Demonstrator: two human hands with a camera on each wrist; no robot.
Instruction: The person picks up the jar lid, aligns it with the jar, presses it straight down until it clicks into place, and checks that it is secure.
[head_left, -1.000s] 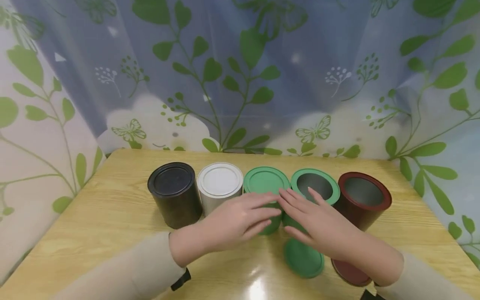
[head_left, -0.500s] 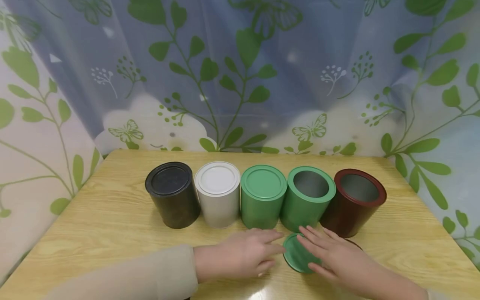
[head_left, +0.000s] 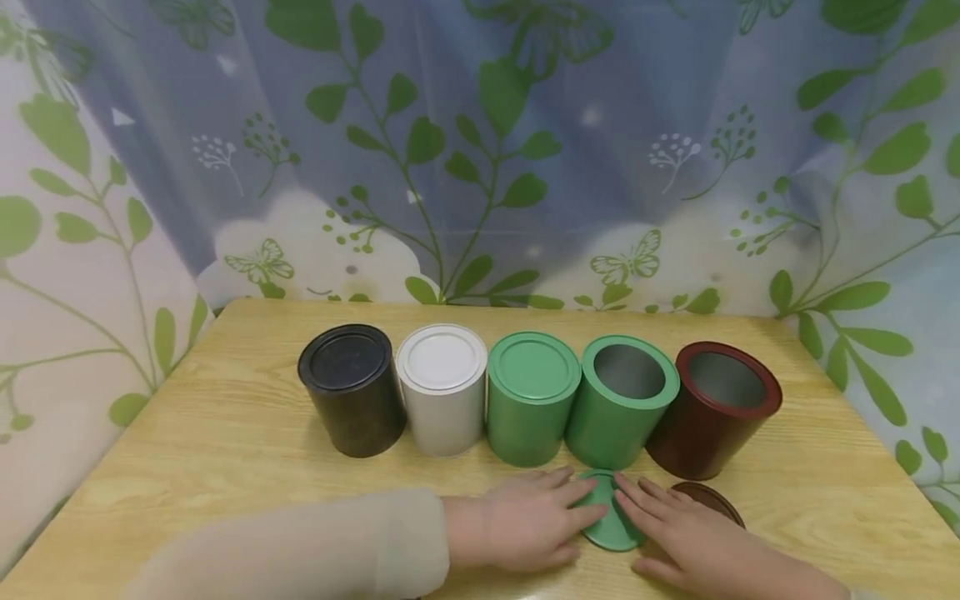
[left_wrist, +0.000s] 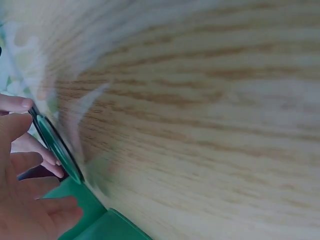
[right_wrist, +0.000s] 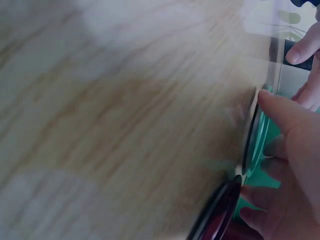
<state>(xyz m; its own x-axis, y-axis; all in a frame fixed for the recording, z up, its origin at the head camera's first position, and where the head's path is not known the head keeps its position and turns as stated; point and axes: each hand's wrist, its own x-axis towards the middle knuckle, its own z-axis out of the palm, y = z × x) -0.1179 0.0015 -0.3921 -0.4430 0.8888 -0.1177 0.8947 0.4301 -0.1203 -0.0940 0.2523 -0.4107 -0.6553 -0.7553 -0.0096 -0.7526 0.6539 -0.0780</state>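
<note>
A round green lid point(head_left: 613, 527) lies on the table in front of the green cans. From the left, my left hand point(head_left: 528, 518) reaches it with spread fingers, the fingertips over its edge. On the other side, my right hand point(head_left: 686, 527) has its fingertips at the lid's right edge, with the thumb by the near rim. Just behind stands an uncovered green can point(head_left: 609, 433), its dark grey inside showing. Partly hidden by my right hand is a dark red lid point(head_left: 711, 498), whose rim shows near my fingers in the right wrist view.
The cans form a row: a black can point(head_left: 356, 417), a white can point(head_left: 444, 417) and a green can point(head_left: 525, 425) with lids on, then the uncovered green can and an uncovered dark red can point(head_left: 701, 437). Behind the table point(head_left: 187, 450) hangs a leaf-patterned curtain point(head_left: 480, 167).
Both hands have come down toward me from over the green cans to the green lid. Fingertips of both hands now meet it at its sides. The cans have stayed in place.
</note>
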